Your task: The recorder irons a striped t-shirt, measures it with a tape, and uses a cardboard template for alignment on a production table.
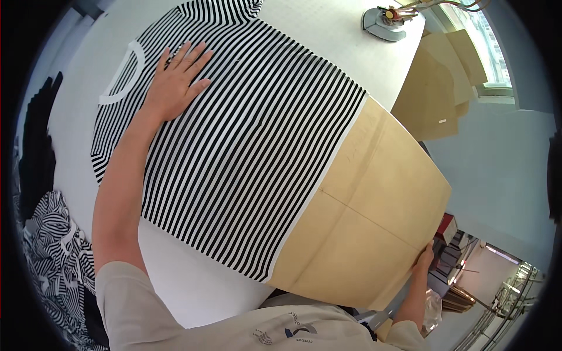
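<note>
A black-and-white striped shirt (252, 146) lies spread flat on a white table (328, 35), its white collar at the upper left. My left hand (178, 79) presses flat on the shirt near the collar, fingers apart. A tan cardboard sheet (369, 222) sticks out from under the shirt's white hem toward the lower right. My right hand (426, 256) grips that sheet by its outer edge, beyond the table's rim.
A grey iron (386, 22) rests at the table's far end. Flat cardboard pieces (439, 88) lean beside the table at the upper right. More striped garments (55, 257) are heaped at the lower left, dark cloth above them.
</note>
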{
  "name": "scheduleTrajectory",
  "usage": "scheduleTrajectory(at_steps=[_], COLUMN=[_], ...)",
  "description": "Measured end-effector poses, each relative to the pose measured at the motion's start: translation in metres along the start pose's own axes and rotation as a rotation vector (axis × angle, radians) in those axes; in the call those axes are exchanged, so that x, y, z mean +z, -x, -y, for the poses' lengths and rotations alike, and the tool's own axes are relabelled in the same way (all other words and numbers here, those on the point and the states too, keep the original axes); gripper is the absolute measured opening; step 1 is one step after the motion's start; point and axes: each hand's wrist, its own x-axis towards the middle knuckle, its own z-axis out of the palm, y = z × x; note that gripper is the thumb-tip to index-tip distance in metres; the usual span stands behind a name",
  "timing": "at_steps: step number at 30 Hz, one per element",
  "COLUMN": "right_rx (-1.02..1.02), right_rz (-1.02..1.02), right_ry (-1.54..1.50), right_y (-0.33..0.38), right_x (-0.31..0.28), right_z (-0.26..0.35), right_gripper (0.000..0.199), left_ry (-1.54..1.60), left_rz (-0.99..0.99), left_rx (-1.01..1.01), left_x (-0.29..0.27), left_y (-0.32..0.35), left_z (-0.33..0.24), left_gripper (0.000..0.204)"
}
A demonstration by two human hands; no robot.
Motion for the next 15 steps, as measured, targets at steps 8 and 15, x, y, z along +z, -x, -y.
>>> scheduleTrajectory(at_steps=[8, 15], right_rx=[-0.114, -0.141], right_rz=[0.089, 0.303], right_ry=[-0.002, -0.217], right_y=[-0.124, -0.183], right_x=[-0.143, -0.067], right_z=[-0.024, -0.008], right_gripper=[0.068, 0.062], left_ry=[0.374, 1.924], left_rz=[-0.27, 0.203], left_rx=[-0.277, -1.186], left_x=[-0.129, -0.252], left_y=[0.059, 0.273], left_z=[-0.096, -0.325], left_gripper=[0.048, 0.045])
